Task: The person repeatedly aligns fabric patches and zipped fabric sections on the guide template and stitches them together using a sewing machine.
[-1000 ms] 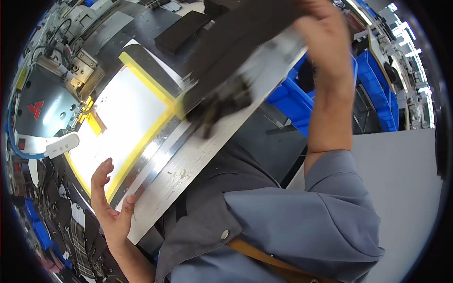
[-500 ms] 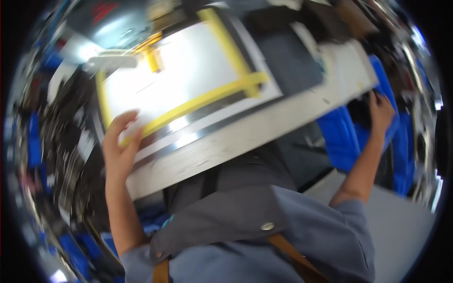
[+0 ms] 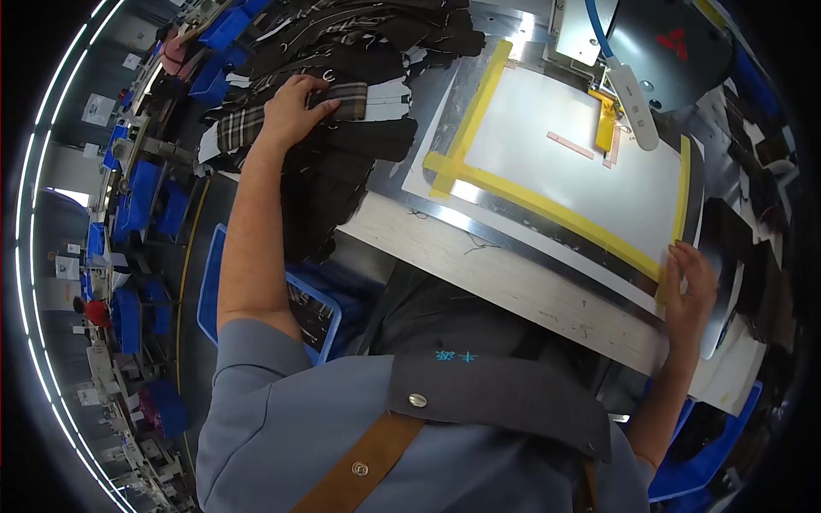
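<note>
My left hand [image 3: 295, 111] rests on a plaid fabric strip [image 3: 244, 126] in a pile at the left, thumb and fingers apart. A white backing piece [image 3: 387, 101] shows at the strip's right end. Dark garment pieces [image 3: 346, 162] lie around this hand. My right hand [image 3: 691, 291] is at the near right corner of a flat white plate [image 3: 547, 120], its fingers stretched out against the yellow tape [image 3: 556, 214] along the edge. On the plate are pinkish outline strips [image 3: 570, 144], beside a yellow machine part [image 3: 605, 124].
A sewing machine head [image 3: 676, 51] and a white control box [image 3: 631, 107] overhang the plate. The pale table edge [image 3: 496, 265] runs before me. Blue bins [image 3: 329, 303] stand below the table on both sides. Further workstations [image 3: 132, 197] line the left.
My view has swung left. My left hand has left the plate's near left corner for the fabric pile. My right hand has moved from the blue bin to the plate's right corner.
</note>
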